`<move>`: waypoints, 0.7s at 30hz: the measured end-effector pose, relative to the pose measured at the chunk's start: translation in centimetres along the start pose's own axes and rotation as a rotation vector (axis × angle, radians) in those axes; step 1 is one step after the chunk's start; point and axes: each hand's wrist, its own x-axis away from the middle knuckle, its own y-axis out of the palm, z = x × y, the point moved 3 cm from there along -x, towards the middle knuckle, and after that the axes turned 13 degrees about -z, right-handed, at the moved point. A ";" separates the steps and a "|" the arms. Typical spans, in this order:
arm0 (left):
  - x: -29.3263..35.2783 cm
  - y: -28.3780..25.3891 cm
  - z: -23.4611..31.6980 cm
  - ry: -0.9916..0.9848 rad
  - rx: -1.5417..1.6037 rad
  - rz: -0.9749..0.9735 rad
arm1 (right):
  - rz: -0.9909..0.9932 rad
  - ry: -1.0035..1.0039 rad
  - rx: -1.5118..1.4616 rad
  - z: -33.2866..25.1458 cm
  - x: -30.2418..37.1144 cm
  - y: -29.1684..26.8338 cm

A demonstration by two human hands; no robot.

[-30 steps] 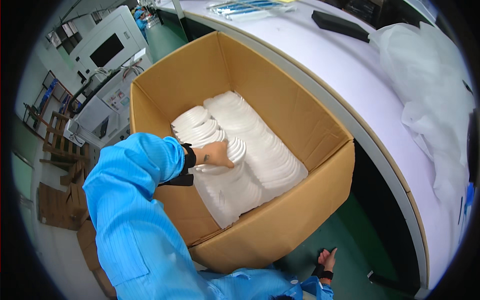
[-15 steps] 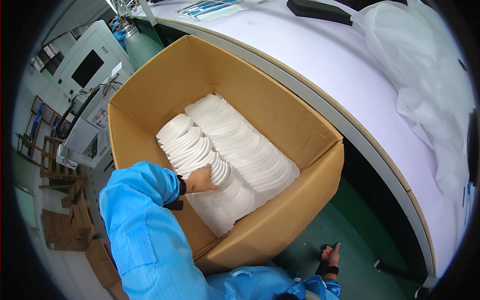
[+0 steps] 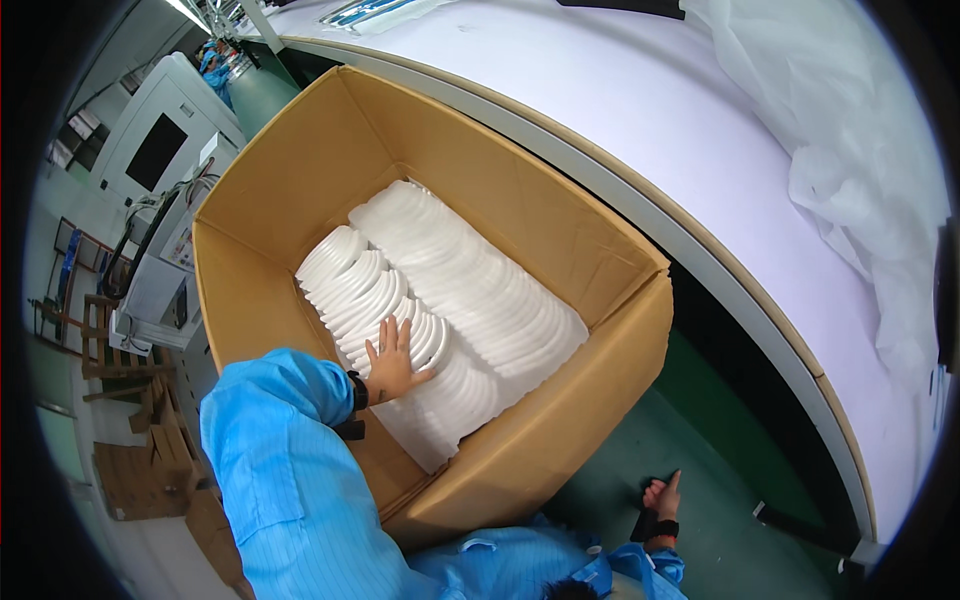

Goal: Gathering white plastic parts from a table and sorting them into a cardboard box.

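My left hand (image 3: 392, 370) lies with fingers spread on a row of white, round-edged foam-like pieces (image 3: 368, 290) in a large cardboard box (image 3: 600, 400). The pieces stand packed closely one behind another, and their upper edges fan out near my fingertips. Alongside runs a second row of white pieces (image 3: 480, 270), its edges pressed tightly together. Outside the box at the lower right hangs my right hand (image 3: 660, 497), fingers curled and one digit sticking out, with nothing visible in it. Dark bands circle both wrists.
A long white-topped workbench (image 3: 640, 130) runs along the box's far right side, with crumpled translucent plastic (image 3: 850, 170) on it. At the left stand a pale machine (image 3: 160, 140) and flattened cardboard (image 3: 150, 470). A dark bar (image 3: 785, 525) lies near the floor at right.
My left hand has let go of the edges it was curled against and now spreads its fingers over the row. The view has shifted slightly. My right hand stays low at the side.
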 end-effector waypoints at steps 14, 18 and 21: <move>-0.4 0.4 -0.9 -0.007 -0.013 -0.054 | 0.018 0.008 0.037 0.0 0.2 0.2; 0.1 0.8 -0.1 0.037 -0.025 0.029 | 0.014 0.004 0.035 -0.1 0.1 -0.1; 0.1 1.3 -0.5 0.072 -0.024 0.094 | 0.023 0.000 0.028 0.0 0.3 0.1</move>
